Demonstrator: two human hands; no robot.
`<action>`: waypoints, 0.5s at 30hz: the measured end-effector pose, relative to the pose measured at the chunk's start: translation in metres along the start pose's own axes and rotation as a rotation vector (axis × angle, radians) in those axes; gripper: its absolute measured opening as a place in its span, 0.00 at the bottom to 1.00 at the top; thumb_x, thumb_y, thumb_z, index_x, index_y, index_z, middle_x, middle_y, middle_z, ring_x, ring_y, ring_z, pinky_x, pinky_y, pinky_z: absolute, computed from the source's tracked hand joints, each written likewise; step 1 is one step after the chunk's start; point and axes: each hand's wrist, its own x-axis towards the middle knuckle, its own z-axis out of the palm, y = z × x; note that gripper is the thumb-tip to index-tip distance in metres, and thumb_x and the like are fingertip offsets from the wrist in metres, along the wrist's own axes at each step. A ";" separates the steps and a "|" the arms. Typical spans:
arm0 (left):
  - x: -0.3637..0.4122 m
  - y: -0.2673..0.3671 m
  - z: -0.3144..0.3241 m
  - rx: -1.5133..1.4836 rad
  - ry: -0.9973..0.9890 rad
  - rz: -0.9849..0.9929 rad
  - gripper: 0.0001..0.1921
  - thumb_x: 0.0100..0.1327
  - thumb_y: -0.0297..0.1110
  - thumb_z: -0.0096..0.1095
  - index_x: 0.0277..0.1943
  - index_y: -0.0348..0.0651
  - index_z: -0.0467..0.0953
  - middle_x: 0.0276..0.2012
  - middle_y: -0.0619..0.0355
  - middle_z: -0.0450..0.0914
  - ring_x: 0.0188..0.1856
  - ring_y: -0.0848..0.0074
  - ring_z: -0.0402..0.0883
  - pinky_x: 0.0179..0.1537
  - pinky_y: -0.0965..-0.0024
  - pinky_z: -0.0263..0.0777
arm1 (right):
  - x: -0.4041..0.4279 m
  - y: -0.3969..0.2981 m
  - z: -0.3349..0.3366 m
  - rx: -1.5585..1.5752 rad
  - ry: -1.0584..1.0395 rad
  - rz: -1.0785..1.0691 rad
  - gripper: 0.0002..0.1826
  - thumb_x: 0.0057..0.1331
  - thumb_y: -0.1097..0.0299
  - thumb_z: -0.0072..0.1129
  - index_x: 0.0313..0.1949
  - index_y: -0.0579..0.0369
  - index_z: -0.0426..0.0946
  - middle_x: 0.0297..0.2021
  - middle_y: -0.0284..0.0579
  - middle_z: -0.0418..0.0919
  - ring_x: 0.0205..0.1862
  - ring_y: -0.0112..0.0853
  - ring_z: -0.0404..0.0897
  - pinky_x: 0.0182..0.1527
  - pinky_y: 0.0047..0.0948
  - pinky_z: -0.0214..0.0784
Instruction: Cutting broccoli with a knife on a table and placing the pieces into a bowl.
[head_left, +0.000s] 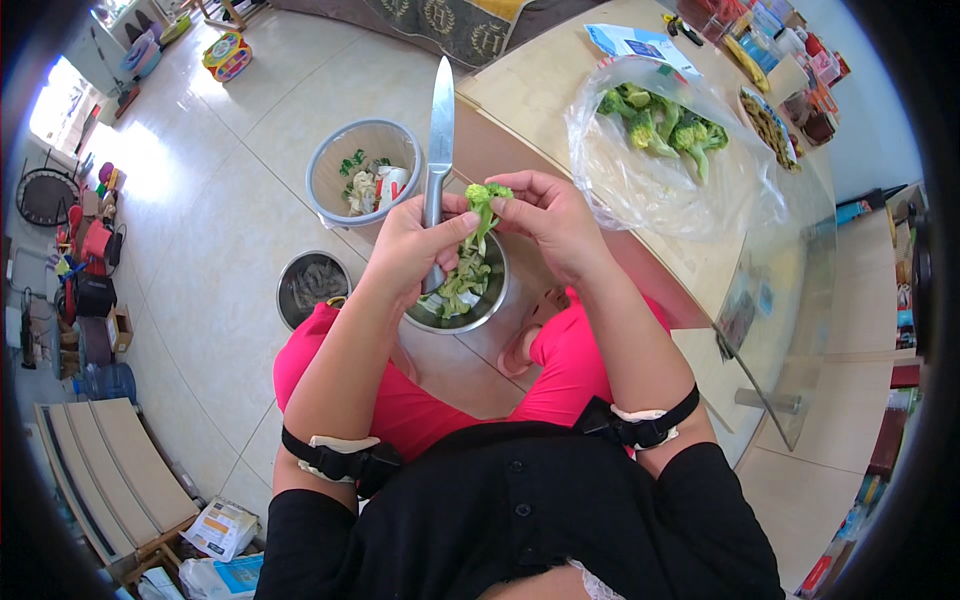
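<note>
My left hand (420, 236) grips the metal handle of a kitchen knife (442, 124), its blade pointing up and away from me. The same hand's thumb and fingers pinch the stem of a broccoli floret (484, 206). My right hand (544, 217) holds that floret's head between thumb and fingers. Right below my hands stands a steel bowl (501, 289) with cut broccoli pieces (469, 274) in it. More broccoli (660, 127) lies in an open clear plastic bag (600, 187) on the table at the right.
A lined waste bin (319, 180) holding scraps and a can stands left of the knife. Below it, a steel bowl (281, 292) with greyish contents is on the tiled floor. The table (517, 82) also bears a plate of food (769, 131), a blue-white packet (641, 46), and bottles.
</note>
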 end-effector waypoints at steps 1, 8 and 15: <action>0.000 0.001 0.000 0.001 -0.004 -0.010 0.11 0.58 0.28 0.67 0.40 0.33 0.73 0.22 0.64 0.72 0.17 0.87 0.66 0.18 0.81 0.60 | 0.000 0.000 0.000 0.001 0.002 0.000 0.15 0.61 0.74 0.61 0.47 0.62 0.74 0.40 0.41 0.80 0.39 0.23 0.78 0.43 0.22 0.73; 0.000 0.000 -0.002 -0.012 -0.030 -0.018 0.12 0.58 0.28 0.67 0.41 0.33 0.73 0.21 0.64 0.71 0.17 0.87 0.65 0.18 0.82 0.60 | -0.001 0.000 0.000 -0.003 0.003 0.028 0.14 0.61 0.73 0.61 0.47 0.62 0.74 0.40 0.40 0.80 0.38 0.22 0.78 0.42 0.21 0.73; 0.002 -0.007 0.000 0.050 0.057 0.072 0.12 0.58 0.29 0.67 0.41 0.34 0.73 0.21 0.65 0.72 0.17 0.87 0.66 0.18 0.82 0.60 | 0.000 0.006 0.008 -0.137 0.042 -0.081 0.17 0.59 0.73 0.65 0.48 0.61 0.74 0.39 0.40 0.80 0.36 0.21 0.79 0.36 0.20 0.74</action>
